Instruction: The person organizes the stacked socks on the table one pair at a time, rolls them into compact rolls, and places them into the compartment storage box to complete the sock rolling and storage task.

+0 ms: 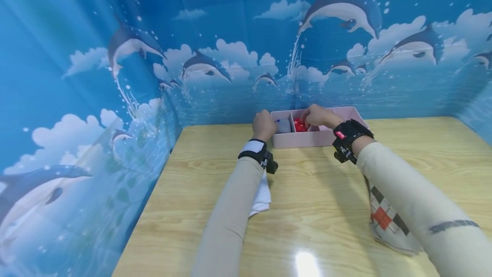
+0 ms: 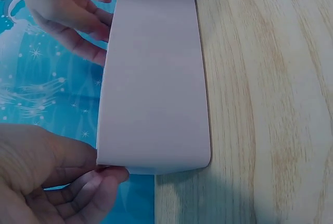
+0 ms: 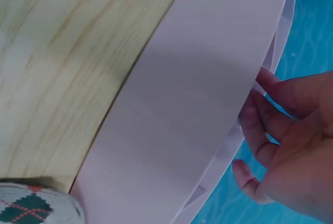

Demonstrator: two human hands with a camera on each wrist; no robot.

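Observation:
A long pink divided box [image 1: 303,141] stands at the table's back edge. At its left end, my left hand [image 1: 264,126] pinches the rim corner between thumb and fingers, plainest in the left wrist view. My right hand [image 1: 318,116] reaches over the front wall, its fingers at a red cloth [image 1: 299,125] with white specks in a middle compartment. In the right wrist view its fingers look loosely bent and spread, with some tips hidden behind the wall [image 3: 171,94]. A grey cloth bundle [image 1: 283,125] with a bit of blue fills the leftmost compartment.
A white cloth [image 1: 262,198] lies on the wooden table [image 1: 307,208], partly under my left forearm. An argyle-patterned sock [image 1: 387,221] lies partly beneath my right forearm. A blue dolphin curtain [image 1: 238,63] hangs directly behind the box and along the left side.

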